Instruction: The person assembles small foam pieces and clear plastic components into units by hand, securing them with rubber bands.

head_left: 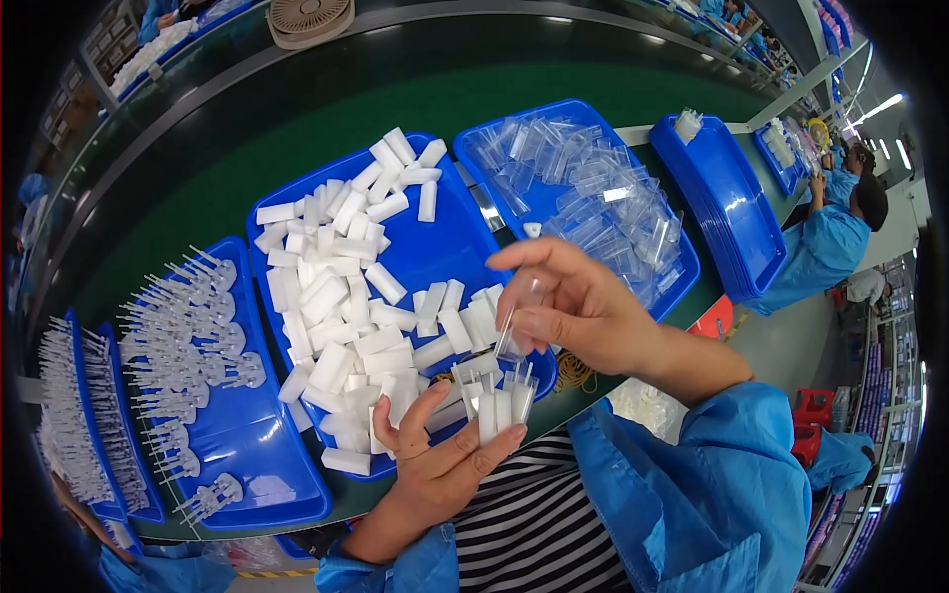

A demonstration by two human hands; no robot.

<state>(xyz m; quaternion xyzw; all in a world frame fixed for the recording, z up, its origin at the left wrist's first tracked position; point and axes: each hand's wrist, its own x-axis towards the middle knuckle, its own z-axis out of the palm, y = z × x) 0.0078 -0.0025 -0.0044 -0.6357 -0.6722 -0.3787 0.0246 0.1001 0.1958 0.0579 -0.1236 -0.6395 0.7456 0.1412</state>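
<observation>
My left hand is closed around a white assembly with upright pins and clear sleeves, held low over the tray's near edge. A transparent plastic sleeve is pinched by my right hand just above that assembly. The sleeve's lower end is close to the assembly; I cannot tell whether they touch. Under and beyond my hands, many white rectangular blocks lie heaped in a blue tray. To the right of it, clear plastic sleeves fill another blue tray.
At the left, a blue tray holds white pronged parts, with more filled trays beyond. Stacked blue trays stand at the right. A beige fan sits at the back. A co-worker in blue works at the far right.
</observation>
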